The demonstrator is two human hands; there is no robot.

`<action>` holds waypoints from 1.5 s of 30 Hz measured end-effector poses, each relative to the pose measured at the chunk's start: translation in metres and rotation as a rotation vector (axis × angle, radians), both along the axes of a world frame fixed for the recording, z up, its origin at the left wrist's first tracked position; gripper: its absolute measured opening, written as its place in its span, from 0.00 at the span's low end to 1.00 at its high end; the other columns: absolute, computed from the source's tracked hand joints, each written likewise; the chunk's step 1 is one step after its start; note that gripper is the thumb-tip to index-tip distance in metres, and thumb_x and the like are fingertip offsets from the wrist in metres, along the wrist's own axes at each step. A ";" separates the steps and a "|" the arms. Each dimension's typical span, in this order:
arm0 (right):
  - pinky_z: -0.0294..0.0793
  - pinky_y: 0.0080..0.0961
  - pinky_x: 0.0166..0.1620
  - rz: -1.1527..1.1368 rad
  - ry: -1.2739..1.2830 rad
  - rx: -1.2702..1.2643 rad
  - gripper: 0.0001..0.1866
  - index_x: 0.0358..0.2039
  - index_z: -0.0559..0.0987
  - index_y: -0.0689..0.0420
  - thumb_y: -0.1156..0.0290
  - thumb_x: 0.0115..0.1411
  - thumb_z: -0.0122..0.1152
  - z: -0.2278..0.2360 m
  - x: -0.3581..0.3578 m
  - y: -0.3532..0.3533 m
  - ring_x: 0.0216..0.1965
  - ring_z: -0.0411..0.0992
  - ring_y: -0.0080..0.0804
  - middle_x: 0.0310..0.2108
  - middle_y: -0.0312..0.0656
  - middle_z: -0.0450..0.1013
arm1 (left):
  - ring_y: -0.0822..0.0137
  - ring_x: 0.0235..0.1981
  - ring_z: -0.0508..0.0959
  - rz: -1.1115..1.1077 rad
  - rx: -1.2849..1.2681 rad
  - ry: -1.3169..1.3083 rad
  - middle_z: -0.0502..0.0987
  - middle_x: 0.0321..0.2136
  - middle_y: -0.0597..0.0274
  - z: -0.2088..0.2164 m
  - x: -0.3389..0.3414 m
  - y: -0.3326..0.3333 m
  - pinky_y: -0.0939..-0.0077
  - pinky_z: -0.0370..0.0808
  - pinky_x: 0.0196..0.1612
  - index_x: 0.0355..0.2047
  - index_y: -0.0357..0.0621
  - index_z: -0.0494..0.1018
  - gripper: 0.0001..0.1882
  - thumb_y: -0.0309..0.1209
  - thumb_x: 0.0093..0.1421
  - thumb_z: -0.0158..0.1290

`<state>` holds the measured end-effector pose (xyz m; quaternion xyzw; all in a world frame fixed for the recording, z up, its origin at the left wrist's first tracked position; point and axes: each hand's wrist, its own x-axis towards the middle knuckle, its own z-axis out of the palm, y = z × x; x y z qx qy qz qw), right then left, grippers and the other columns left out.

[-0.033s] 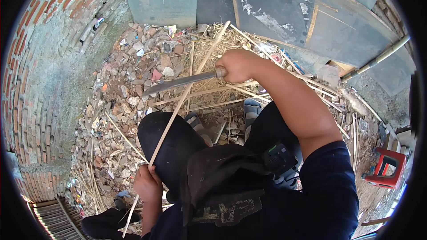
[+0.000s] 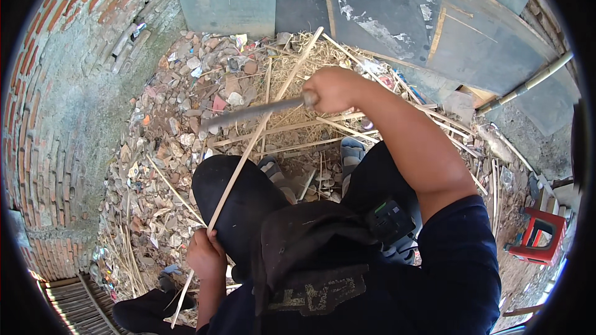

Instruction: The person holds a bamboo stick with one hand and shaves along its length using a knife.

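My left hand (image 2: 207, 255) is closed around the lower part of a long, pale bamboo strip (image 2: 231, 185). The strip slants up across my left thigh, and its far end rests over a heap of shavings (image 2: 298, 56). My right hand (image 2: 334, 90) grips the short handle of a machete (image 2: 248, 113), its long dark blade pointing left. The blade crosses the strip at its upper half, slightly smeared by motion. Whether the edge bites into the bamboo I cannot tell.
Loose bamboo strips (image 2: 292, 126) lie around my feet, on ground strewn with stones and litter (image 2: 167, 149). A worn brick wall (image 2: 68, 118) stands at left, grey panels (image 2: 385, 18) at the back. A red plastic stool (image 2: 537, 236) is at far right, beyond my elbow.
The machete blade has shifted very slightly and looks more blurred. My left hand and the bamboo strip are nearly unmoved.
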<state>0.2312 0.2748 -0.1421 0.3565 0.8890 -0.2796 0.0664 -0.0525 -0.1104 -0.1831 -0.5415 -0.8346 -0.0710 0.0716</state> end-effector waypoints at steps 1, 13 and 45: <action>0.76 0.42 0.43 -0.061 0.080 -0.060 0.10 0.36 0.82 0.56 0.67 0.56 0.60 -0.012 0.012 0.012 0.34 0.77 0.43 0.28 0.46 0.77 | 0.41 0.24 0.76 0.011 0.008 -0.012 0.76 0.25 0.48 -0.007 -0.002 0.002 0.48 0.70 0.26 0.35 0.42 0.71 0.11 0.37 0.67 0.53; 0.76 0.41 0.42 -0.073 0.148 0.116 0.11 0.36 0.82 0.55 0.66 0.53 0.65 -0.003 0.006 0.004 0.35 0.78 0.45 0.30 0.48 0.79 | 0.39 0.26 0.77 0.015 -0.076 -0.178 0.77 0.27 0.44 -0.001 -0.003 -0.001 0.47 0.71 0.27 0.35 0.42 0.70 0.12 0.38 0.70 0.48; 0.77 0.43 0.42 -0.041 0.031 0.133 0.07 0.33 0.81 0.55 0.68 0.59 0.56 0.003 0.007 -0.003 0.34 0.78 0.45 0.26 0.47 0.76 | 0.37 0.23 0.76 -0.031 -0.106 -0.285 0.74 0.20 0.43 0.024 -0.002 0.010 0.46 0.69 0.26 0.32 0.39 0.69 0.17 0.40 0.72 0.44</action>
